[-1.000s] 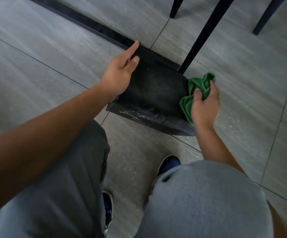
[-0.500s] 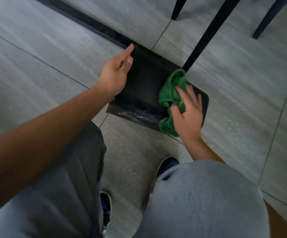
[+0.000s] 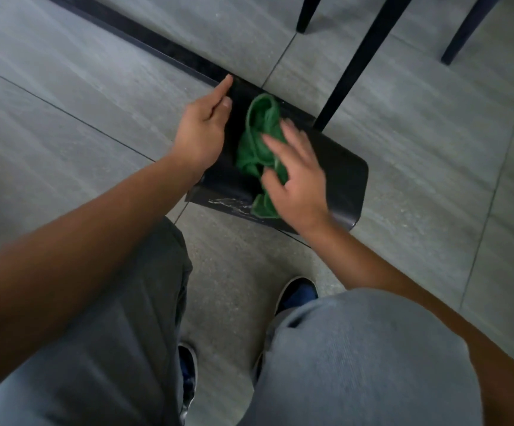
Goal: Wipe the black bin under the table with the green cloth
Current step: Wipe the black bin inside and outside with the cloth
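Head view. Person crouches over the bin [image 3: 346, 176], which lies on its side on the floor [image 3: 65, 133], beside a table leg [image 3: 354, 63]. Left hand [image 3: 202, 132] steadies the bin's left edge, fingers straight along it, thumb on the top face. Right hand [image 3: 295, 176] presses the cloth [image 3: 257, 139] flat against the upturned face, fingers spread; blurred, likely mid-stroke. Cloth is bunched, covering the middle of the face.

Progress: wiping looks underway on this one face. Pale scuffs [image 3: 228, 204] show near the lower edge, so that strip likely needs a pass. Other sides, rim and inside probably remain.

Hidden: bin's underside and opening; the tabletop is out of frame, only legs show. Whether the scuffs are dirt or scratches, cannot tell.
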